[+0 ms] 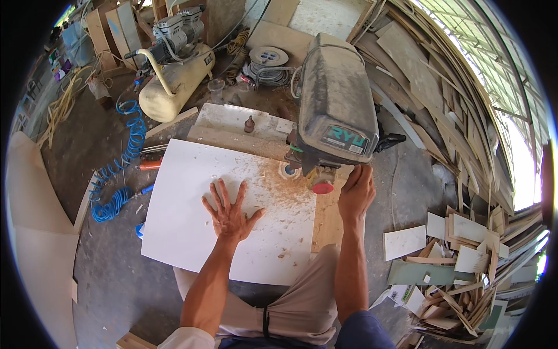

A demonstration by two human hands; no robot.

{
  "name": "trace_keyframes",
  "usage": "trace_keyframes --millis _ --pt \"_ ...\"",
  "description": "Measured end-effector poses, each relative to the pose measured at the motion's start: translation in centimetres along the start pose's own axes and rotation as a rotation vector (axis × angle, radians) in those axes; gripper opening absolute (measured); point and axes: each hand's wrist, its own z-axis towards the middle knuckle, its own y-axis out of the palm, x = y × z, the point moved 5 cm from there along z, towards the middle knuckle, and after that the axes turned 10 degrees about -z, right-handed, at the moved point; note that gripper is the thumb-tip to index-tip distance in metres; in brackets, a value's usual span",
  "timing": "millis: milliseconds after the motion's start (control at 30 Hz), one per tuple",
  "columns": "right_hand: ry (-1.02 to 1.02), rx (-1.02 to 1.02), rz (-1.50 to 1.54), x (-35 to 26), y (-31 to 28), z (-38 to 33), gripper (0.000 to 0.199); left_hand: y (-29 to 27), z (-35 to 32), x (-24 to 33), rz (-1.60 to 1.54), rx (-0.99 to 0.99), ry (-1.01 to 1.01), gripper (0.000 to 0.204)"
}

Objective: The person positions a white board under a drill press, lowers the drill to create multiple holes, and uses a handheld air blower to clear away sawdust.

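Observation:
My left hand [228, 215] lies flat with spread fingers on a large white board [192, 174], which rests over my lap and under a drill press. The drill press [334, 93] has a dusty dark housing, a yellow switch box and a red round button [323, 188]. Beside its lower right edge, my right hand [356, 198] is closed around a feed lever, mostly hidden by the fingers. Another black lever [390, 141] juts out to the right. Wood dust and chips surround a round hole [289, 170] in the board, below the machine head.
A cream air compressor [174, 87] stands at the far left, with a coiled blue air hose [110, 200] on the floor. Behind is a cable reel [268, 56]. Offcuts [465, 238] pile up at the right, below leaning wood strips [430, 75]. A dark bottle [249, 124] stands behind the board.

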Motion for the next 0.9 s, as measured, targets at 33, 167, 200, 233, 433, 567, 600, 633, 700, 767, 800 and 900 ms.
trace_keyframes --millis 33,167,200,233,433,567,600,633,700,767,800,900 --pt "-0.002 -0.011 0.004 0.1 -0.1 0.0 0.009 0.0 -0.1 -0.1 0.006 0.0 0.008 0.107" --pt "-0.042 -0.045 0.005 0.6 -0.1 1.5 0.009 0.1 0.0 -0.1 0.012 -0.03 -0.005 0.107" --pt "-0.065 -0.031 0.015 0.5 -0.4 2.0 0.009 0.1 0.0 -0.1 0.015 -0.034 -0.008 0.107" --pt "-0.09 -0.014 0.023 0.2 -0.9 2.9 0.011 0.1 0.1 -0.1 0.016 -0.035 -0.009 0.107" --pt "-0.222 -0.037 0.103 -0.1 -0.8 9.2 0.021 0.2 0.2 0.1 0.004 -0.045 -0.008 0.109" --pt "-0.067 -0.182 0.114 1.3 2.3 12.8 0.016 0.4 0.2 -0.4 0.008 -0.025 0.0 0.109" --pt "-0.015 -0.212 0.133 1.9 3.1 13.5 0.017 0.4 0.2 -0.3 0.004 -0.024 0.002 0.109" --pt "0.036 -0.241 0.153 2.2 3.6 14.0 0.019 0.3 0.2 -0.3 0.0 -0.022 0.005 0.109" --pt "-0.041 -0.216 0.102 2.4 3.9 14.7 0.023 0.4 0.2 -0.2 -0.007 -0.028 0.007 0.109" --pt "-0.055 -0.218 0.089 2.2 3.8 14.5 0.023 0.3 0.1 -0.3 -0.005 -0.027 0.008 0.109" --pt "-0.029 -0.23 0.098 2.4 3.6 13.9 0.021 0.3 0.1 -0.3 -0.002 -0.023 0.011 0.109" --pt "-0.097 -0.172 0.042 0.7 0.9 11.5 0.015 0.4 0.2 -0.4 0.001 -0.017 0.013 0.109"
